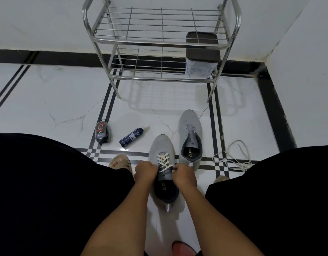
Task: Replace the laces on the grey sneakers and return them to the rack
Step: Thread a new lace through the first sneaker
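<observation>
- Two bare forearms reach down between black-clad knees to the near grey sneaker [162, 159] on the white tiled floor [67, 108].
- Left hand [145, 171] is curled closed at the shoe's left side; what it grips is hidden.
- Right hand [184, 175] pinches the white lace [164, 160] at the top eyelets.
- Two sneakers in all: the second sneaker [190, 133], unlaced, lies just right and further away.
- Both run lengthwise away from the person, toes toward the metal rack [159, 41].
- One loose lace [233, 159] is heaped to the right.
- One spray can [131, 136] and one dark pouch [103, 133] lie left.
</observation>
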